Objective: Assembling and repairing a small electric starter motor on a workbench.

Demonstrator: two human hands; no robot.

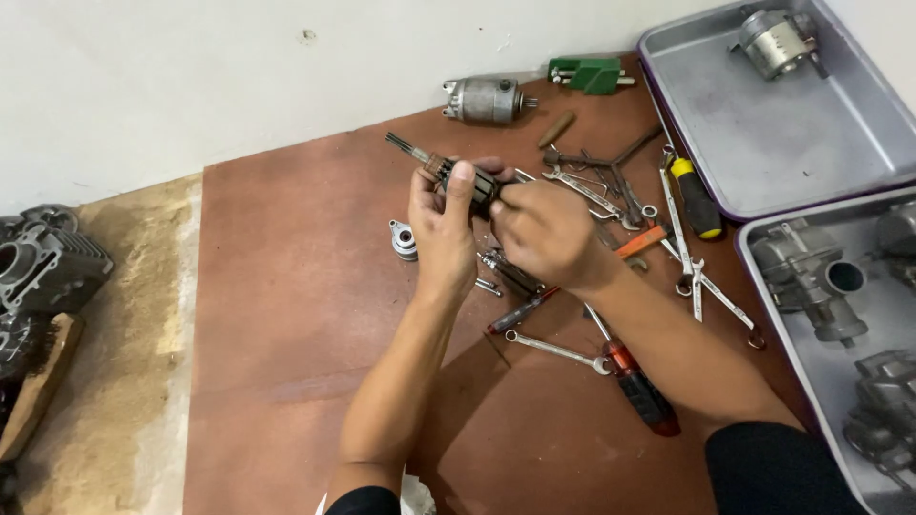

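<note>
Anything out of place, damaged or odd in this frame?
Nothing looks damaged or spilled. Both hands, left and right, hold a motor armature above the brown mat. Wrenches and screwdrivers lie scattered loosely beside them, untidy but flat on the mat.

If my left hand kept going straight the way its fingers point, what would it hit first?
The left hand points up the brown mat toward the wall. Past the dark motor armature with a splined shaft it grips, the silver cylindrical starter motor probably comes first, though depth is unclear.
</note>
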